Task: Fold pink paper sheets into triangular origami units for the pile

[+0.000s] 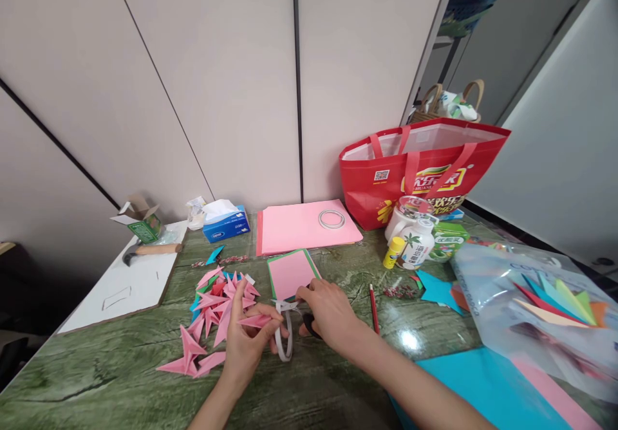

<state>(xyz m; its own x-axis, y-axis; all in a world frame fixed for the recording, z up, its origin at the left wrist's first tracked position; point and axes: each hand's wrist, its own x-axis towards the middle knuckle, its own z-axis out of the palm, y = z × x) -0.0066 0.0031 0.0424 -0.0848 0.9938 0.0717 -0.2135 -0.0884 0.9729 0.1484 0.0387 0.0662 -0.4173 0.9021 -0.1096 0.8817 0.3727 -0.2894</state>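
Note:
My left hand (248, 336) is closed, pinching a pink folded-paper piece (255, 320). A roll of white tape (284, 346) hangs at its fingertips. My right hand (326, 311) is closed around scissors (311, 326); their black handle shows under the fingers, while the blades are mostly hidden near the top of the tape roll. Left of my left hand lies a pile of pink folded-paper pieces (217, 304), with a few blue, green and red ones among them. A pink pointed paper shape (187, 356) lies closer to me. Behind my hands rests a stack of pink and green paper squares (292, 274).
Pink paper sheets (299, 224) carry a white ring (331, 219). A red pencil (374, 308), glue stick (394, 253), white bottle (415, 246) and red bag (367, 185) are rightward, with a plastic bag (487, 301) and blue sheet (483, 385). Leftward: a tissue box (226, 225), hammer (154, 250), white board (120, 288).

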